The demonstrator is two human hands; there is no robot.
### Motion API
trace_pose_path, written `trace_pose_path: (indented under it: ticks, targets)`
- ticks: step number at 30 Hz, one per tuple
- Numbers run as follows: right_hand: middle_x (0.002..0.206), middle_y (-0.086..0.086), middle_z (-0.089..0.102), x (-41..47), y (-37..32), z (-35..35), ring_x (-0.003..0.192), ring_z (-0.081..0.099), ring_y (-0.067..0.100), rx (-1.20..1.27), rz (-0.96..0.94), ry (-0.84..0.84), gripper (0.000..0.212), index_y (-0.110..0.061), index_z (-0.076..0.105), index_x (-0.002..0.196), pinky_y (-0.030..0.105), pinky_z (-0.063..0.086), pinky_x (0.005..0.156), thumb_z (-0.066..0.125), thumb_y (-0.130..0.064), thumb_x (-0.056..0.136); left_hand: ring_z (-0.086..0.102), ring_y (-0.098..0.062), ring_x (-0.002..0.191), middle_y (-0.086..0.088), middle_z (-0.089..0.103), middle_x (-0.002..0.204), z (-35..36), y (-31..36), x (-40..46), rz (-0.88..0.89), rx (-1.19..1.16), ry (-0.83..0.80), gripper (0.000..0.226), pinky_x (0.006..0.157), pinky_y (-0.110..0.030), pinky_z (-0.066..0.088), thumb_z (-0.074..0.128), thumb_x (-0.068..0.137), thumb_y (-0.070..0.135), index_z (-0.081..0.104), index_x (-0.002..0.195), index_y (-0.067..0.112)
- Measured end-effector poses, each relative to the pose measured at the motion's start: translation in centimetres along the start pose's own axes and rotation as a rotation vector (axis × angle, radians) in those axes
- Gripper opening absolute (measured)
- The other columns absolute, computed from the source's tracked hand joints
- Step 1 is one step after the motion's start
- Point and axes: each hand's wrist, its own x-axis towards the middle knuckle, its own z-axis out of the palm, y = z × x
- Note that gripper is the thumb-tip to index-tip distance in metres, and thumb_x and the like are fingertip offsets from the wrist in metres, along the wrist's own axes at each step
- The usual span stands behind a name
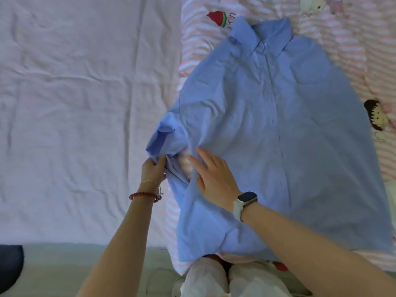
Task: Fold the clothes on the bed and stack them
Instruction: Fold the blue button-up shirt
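A blue shirt (267, 129) lies front-up across the middle and right of the frame, collar toward the top, on a pink striped blanket (347, 46), with a wrinkled white sheet (75, 93) filling the left half. The left hand (153, 168), low and left of centre, pinches the bunched short sleeve (162, 140) between thumb and curled fingers, while the right hand (214, 176) lies flat on the cloth just beside it, fingers straight and slightly spread, pressing the shirt's side panel down. The step looks like getting the sleeve laid out or folded in. The main risk is the sleeve itself — it is crumpled and partly turned on itself, so folding it inward as it is would likely trap a lump and leave the edge crooked. A hard pull with the left hand could also drag the whole shirt toward the left of the frame if the right palm lets up, skewing the button line. The bottom hem hangs over the bed's near edge at the lower centre — its weight may slide the shirt downward. No folded stack is visible to put it on.
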Motion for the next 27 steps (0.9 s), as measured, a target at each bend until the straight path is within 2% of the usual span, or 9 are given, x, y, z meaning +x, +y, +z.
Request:
trace_pose_path:
  ticks: [3,6,11,14,16,19,20,23,27]
  targets:
    - [0.148,0.014,0.034,2.0,-0.7,0.5,0.134,0.034,0.033,-0.175,-0.074,-0.1,0.053,-0.015,0.048,0.133,0.048,0.031,0.103,0.053,-0.009,0.081,0.059,-0.032,0.079,-0.015,0.059,0.084,-3.0,1.6,1.2,0.127,-0.102,0.109,0.01,0.073,-0.04,0.052,0.05,0.094,0.017,0.052,0.089,0.009]
    - [0.154,0.005,0.019,2.9,-0.6,1.2,0.142,0.011,0.023,-0.325,-0.059,-0.248,0.048,-0.018,0.034,0.141,0.044,0.009,0.112,0.037,-0.024,0.093,0.049,-0.024,0.068,-0.007,0.051,0.077,-6.1,3.6,2.3,0.345,0.124,0.364,0.019,0.063,-0.034,0.039,0.06,0.087,0.022,0.042,0.082,0.016]
    - [0.134,0.006,0.046,5.3,-2.2,0.9,0.126,0.037,0.025,-0.198,-0.061,-0.12,0.04,-0.014,0.047,0.132,0.036,0.025,0.103,0.039,-0.02,0.093,0.054,-0.036,0.088,-0.023,0.048,0.113,-9.9,4.4,3.6,0.653,0.483,0.625,0.036,0.065,-0.035,0.039,0.066,0.079,0.01,0.053,0.111,-0.002]
    - [0.118,0.011,0.059,7.1,-4.0,0.6,0.11,0.051,0.03,0.182,0.026,-0.001,0.03,-0.007,0.06,0.118,0.034,0.039,0.093,0.048,-0.011,0.092,0.055,-0.041,0.09,-0.027,0.052,0.108,-10.0,2.8,2.8,0.747,0.517,0.576,0.027,0.07,-0.038,0.044,0.064,0.073,-0.005,0.059,0.099,-0.005]
    - [0.112,0.013,0.064,9.0,-5.6,0.2,0.103,0.057,0.028,0.583,0.246,-0.023,0.026,-0.005,0.062,0.113,0.025,0.04,0.086,0.049,-0.017,0.094,0.058,-0.043,0.086,-0.028,0.057,0.102,-9.2,1.2,1.6,0.869,0.61,0.469,0.02,0.07,-0.041,0.048,0.06,0.07,-0.011,0.062,0.09,-0.008]
    - [0.088,0.029,0.058,12.6,-7.0,0.3,0.08,0.055,0.037,0.937,0.586,-0.131,0.041,0.007,0.057,0.089,0.031,0.04,0.071,0.052,-0.033,0.091,0.062,-0.037,0.083,-0.023,0.062,0.103,-7.6,-1.9,-0.9,1.068,0.75,0.168,0.018,0.07,-0.041,0.052,0.061,0.074,0.007,0.068,0.088,-0.002]
    - [0.078,0.025,0.056,13.6,-7.2,0.4,0.071,0.053,0.033,0.989,0.681,-0.142,0.035,0.003,0.056,0.079,0.031,0.041,0.067,0.055,-0.03,0.089,0.062,-0.032,0.082,-0.018,0.063,0.104,-7.1,-2.8,-1.8,1.078,0.755,0.068,0.02,0.071,-0.036,0.051,0.062,0.076,0.017,0.069,0.088,0.003]
    - [0.062,0.01,0.047,14.7,-6.9,1.0,0.057,0.044,0.022,0.973,0.865,-0.146,0.013,-0.008,0.05,0.069,0.026,0.036,0.054,0.052,-0.006,0.082,0.059,-0.02,0.076,-0.005,0.06,0.099,-6.1,-4.1,-2.8,0.955,0.556,-0.004,0.027,0.067,-0.025,0.049,0.052,0.083,0.031,0.068,0.081,0.008]
    - [0.074,0.008,0.051,13.2,-6.4,0.1,0.068,0.049,0.02,1.02,0.78,0.025,0.009,-0.007,0.053,0.088,0.027,0.04,0.061,0.045,-0.004,0.085,0.054,-0.024,0.086,-0.008,0.055,0.093,-5.2,-1.0,0.0,0.23,-0.07,0.096,0.015,0.072,-0.04,0.052,0.045,0.096,0.018,0.059,0.097,0.011]
